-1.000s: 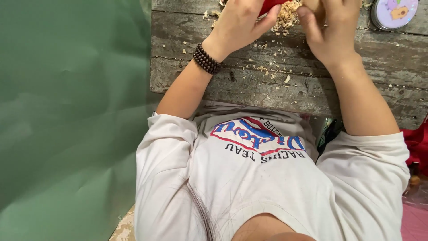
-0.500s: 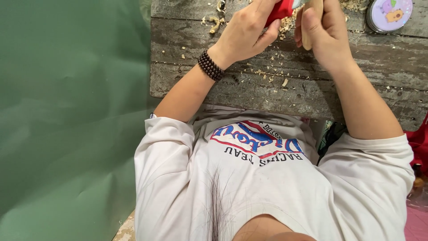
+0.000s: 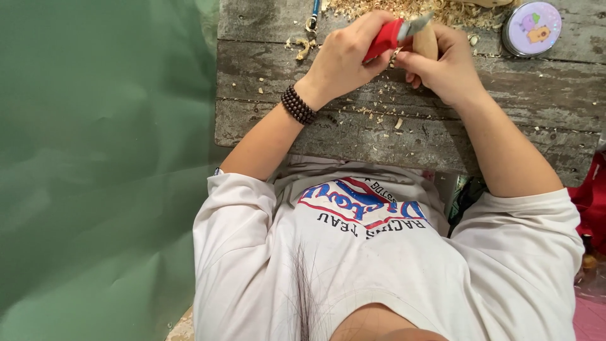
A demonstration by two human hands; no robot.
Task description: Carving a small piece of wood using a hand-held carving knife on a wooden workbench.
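My left hand (image 3: 344, 60), with a dark beaded bracelet (image 3: 298, 105) on its wrist, grips a red-handled knife (image 3: 383, 39). The knife's grey blade (image 3: 413, 26) rests against a small pale piece of wood (image 3: 426, 43). That wood is held in my right hand (image 3: 445, 66), whose thumb sits close to the blade. Both hands work together above a weathered grey wooden bench (image 3: 379, 132), over scattered wood shavings (image 3: 391, 7).
A round lilac tin (image 3: 531, 28) lies at the bench's far right. A blue-handled tool (image 3: 314, 12) pokes in at the top. A green sheet (image 3: 101, 158) covers the left side. Red fabric (image 3: 590, 196) shows at the right edge. My white printed shirt fills the foreground.
Both hands have dropped lower in the frame. The red knife and the wood piece, cut off at the top before, are now fully in view. The tin shows more.
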